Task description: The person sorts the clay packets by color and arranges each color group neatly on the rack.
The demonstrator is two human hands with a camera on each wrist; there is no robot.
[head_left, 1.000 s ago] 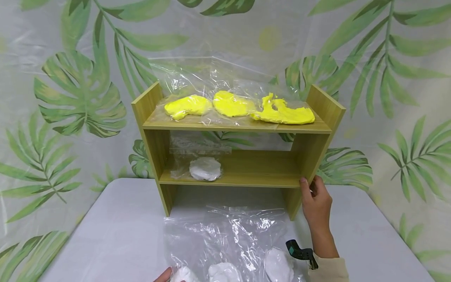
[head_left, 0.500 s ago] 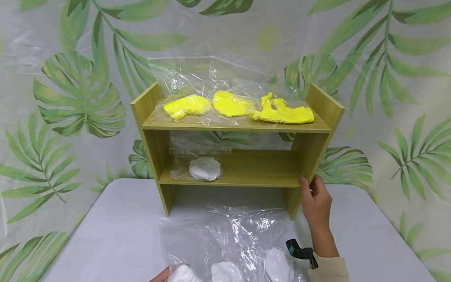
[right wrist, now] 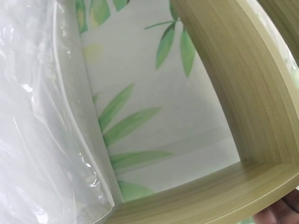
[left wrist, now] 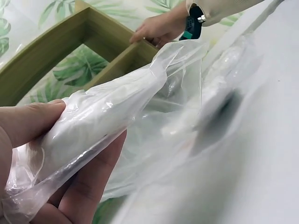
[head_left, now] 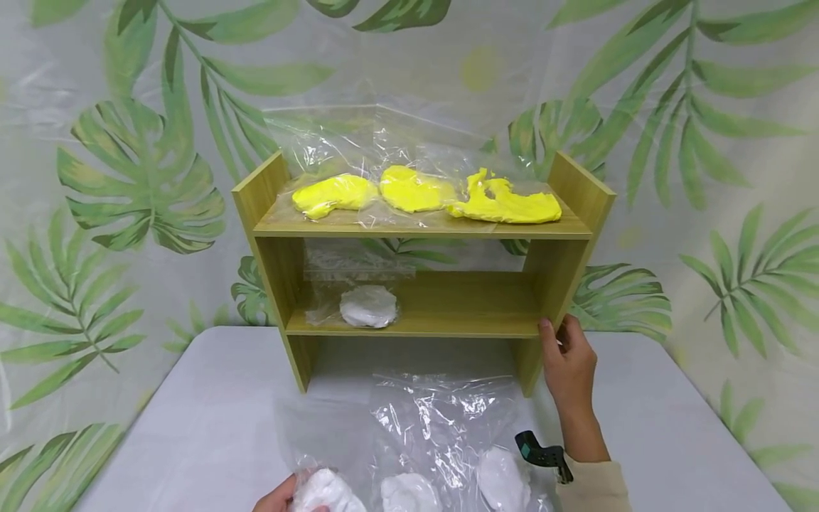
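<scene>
My left hand [head_left: 279, 496] pinches a clear zip bag with a lump of white clay [head_left: 328, 492] inside. The left wrist view shows the thumb on top of the bagged clay [left wrist: 93, 121] and curled fingers beneath it. My right hand [head_left: 569, 366] grips the lower right side panel of a wooden shelf [head_left: 416, 336], thumb at the front edge. Only a few of its fingers [right wrist: 280, 210] show in the right wrist view. Two more bagged white lumps, a middle one [head_left: 409, 493] and a right one [head_left: 504, 480], lie on the table beside the left hand's bag.
Three bags of yellow clay [head_left: 416, 189] lie along the top shelf. A bag of white clay [head_left: 369, 306] sits at the left of the middle shelf. The white table [head_left: 192, 427] has a leaf-patterned curtain [head_left: 141, 171] behind it.
My left hand has moved left and up a little with its bag of white clay, drawing it apart from the middle one. The right hand keeps its grip on the shelf.
</scene>
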